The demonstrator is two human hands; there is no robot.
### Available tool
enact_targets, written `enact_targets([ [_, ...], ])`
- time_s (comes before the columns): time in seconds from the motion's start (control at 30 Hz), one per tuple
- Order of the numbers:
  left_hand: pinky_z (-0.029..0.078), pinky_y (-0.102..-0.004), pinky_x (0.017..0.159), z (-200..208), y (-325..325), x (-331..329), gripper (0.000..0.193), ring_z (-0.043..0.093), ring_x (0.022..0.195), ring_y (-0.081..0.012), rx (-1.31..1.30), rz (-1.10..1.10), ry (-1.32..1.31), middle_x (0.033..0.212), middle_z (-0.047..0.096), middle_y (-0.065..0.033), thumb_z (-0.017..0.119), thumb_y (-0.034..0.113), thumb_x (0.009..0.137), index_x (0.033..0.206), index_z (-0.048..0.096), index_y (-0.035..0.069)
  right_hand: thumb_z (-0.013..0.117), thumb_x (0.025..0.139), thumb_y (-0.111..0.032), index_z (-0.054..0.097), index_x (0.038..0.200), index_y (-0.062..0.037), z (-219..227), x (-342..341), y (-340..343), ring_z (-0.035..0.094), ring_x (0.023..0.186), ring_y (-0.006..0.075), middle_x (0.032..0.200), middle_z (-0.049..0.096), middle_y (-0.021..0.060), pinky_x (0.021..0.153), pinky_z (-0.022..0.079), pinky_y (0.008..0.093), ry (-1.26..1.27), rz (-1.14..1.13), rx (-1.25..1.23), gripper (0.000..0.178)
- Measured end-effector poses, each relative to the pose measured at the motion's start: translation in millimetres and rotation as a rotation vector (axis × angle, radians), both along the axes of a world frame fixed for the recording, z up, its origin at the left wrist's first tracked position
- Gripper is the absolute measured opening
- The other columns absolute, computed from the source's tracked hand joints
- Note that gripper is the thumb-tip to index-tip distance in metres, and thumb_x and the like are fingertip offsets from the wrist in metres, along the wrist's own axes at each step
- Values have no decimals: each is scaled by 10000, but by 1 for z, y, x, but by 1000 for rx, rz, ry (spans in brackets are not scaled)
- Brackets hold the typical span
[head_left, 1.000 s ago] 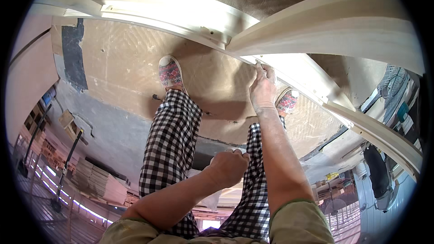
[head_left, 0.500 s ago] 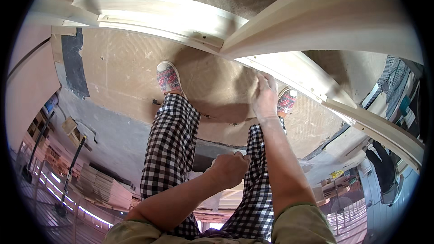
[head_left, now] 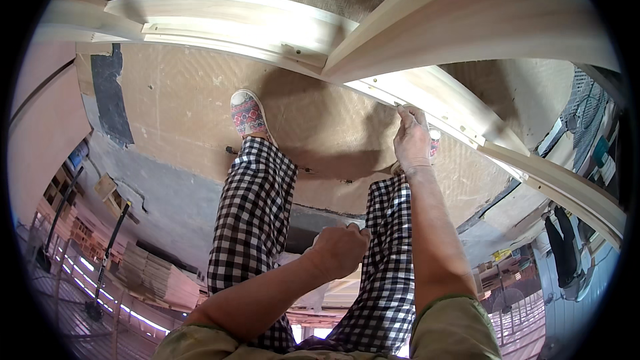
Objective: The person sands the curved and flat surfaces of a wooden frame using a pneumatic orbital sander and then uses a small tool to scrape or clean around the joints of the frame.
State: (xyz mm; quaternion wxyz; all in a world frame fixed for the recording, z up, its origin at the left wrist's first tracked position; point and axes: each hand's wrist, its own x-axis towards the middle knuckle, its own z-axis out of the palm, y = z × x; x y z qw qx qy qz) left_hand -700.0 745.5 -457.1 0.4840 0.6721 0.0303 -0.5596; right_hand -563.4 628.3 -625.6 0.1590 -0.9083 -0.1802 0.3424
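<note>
Curved wooden frame piece (head_left: 427, 97): pale, unfinished timber, bent in a long arc, running from the upper left of the frame down toward the right edge. A second pale board (head_left: 467, 20) is crossing over it at upper centre, slanting up to the right. Small screw holes are showing along its face. The right hand (head_left: 412, 140) is pressing fingertips against its lower edge, right of centre.
</note>
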Motion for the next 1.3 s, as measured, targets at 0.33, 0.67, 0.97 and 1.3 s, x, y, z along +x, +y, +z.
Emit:
enact_targets([
  [0.33,532,-396,712,0,-1,-4,256,635,846,-322,7,47,-76,903,619,-190,566,72,747,977,549,-39,547,726,72,555,1215,-43,-6,-26,49,471,1143,324,1217,493,143,976,424,393,-54,-1,110,502],
  [0.67,532,-394,713,3,7,-5,252,636,840,-328,5,112,-90,903,623,-186,564,62,748,977,551,-43,525,815,40,623,1114,-53,-4,-22,39,596,932,320,1079,578,147,810,504,388,-233,59,153,328],
  [0.97,539,-396,702,7,11,-1,291,638,841,-324,-16,103,-65,910,623,-181,572,60,739,1015,548,-31,480,832,0,636,1079,-49,11,3,66,591,962,342,1081,588,159,844,493,410,51,155,-29,297],
  [1.3,541,-357,692,11,18,-3,238,656,827,-286,-1,138,-136,914,651,-163,579,118,780,975,608,-15,528,786,30,566,1155,-24,22,-40,127,539,1077,339,1179,536,167,919,461,406,53,102,289,375],
])
